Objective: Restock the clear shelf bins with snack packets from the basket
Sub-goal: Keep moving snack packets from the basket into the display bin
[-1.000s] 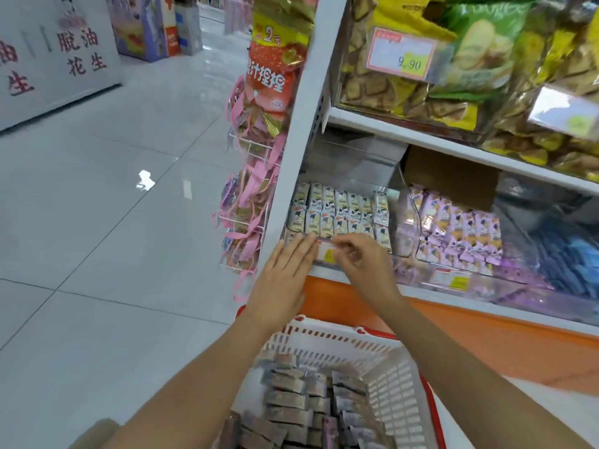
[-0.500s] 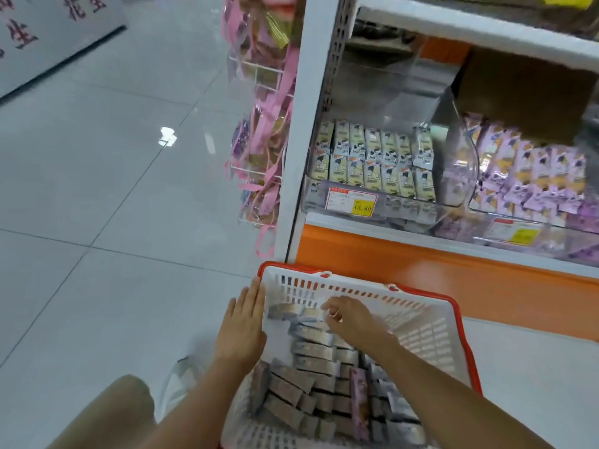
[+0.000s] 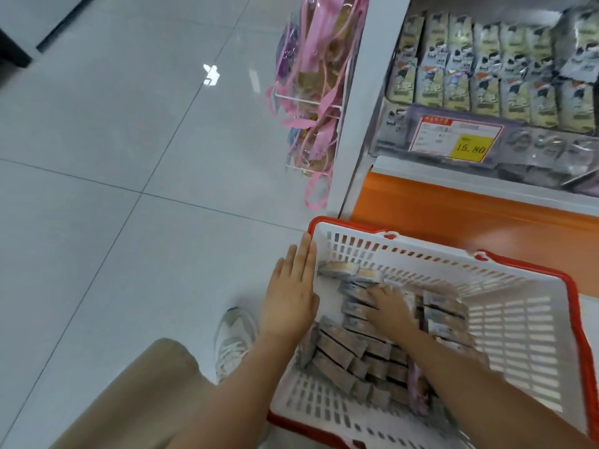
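A single wide-angle camera, worn on the person's head, looked forward and steeply down from close range, so that both forearms ran in from the bottom edge to the left hand (image 3: 291, 299) and the right hand (image 3: 389, 309) at the white basket (image 3: 437, 264) in the lower right. The tiled floor (image 3: 113, 205) filled the left half of the view, its joints running slantwise, while the clear shelf bin (image 3: 534, 144) sat cropped in the top right corner, just beyond the basket.

Packets (image 3: 337, 343) in basket (image 3: 421, 254) (below shelf bin (image 3: 534, 144)).
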`<state>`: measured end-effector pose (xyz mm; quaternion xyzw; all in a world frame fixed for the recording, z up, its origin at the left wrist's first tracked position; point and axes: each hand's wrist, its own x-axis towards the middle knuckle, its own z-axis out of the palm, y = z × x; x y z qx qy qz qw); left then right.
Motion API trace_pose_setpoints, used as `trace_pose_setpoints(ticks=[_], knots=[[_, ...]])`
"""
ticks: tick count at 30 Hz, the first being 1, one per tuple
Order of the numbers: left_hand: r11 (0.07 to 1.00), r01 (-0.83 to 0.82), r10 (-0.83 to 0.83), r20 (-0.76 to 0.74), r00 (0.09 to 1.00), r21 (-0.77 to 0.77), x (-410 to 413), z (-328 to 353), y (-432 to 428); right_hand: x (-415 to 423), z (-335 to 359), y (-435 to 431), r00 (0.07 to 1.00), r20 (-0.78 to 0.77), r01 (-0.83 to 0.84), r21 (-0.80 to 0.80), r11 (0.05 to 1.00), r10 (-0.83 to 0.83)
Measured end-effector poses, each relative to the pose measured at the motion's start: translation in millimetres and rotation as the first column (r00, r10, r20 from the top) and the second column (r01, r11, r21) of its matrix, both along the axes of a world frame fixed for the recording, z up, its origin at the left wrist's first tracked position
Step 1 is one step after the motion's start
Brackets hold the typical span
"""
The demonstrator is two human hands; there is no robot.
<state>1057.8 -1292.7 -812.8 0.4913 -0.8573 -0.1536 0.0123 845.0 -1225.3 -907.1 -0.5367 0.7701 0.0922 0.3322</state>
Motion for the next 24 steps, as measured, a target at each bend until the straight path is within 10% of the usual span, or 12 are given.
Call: trace_pose_setpoints(ticks=[8, 24], knots=[[1.0, -0.003, 0.003, -0.008, 1.0, -0.005, 1.2, 0.6, 1.6, 4.0, -14.9, 2.4, 0.993, -0.093, 0.066, -0.053, 0.996, -0.071], [1.0, -0.008, 0.008, 0.01, 1.0, 0.001, 0.3, 12.6, 1.6, 4.4, 110.3, -15.4, 0.909, 0.381, 0.31, -0.353, 0.883, -0.167]])
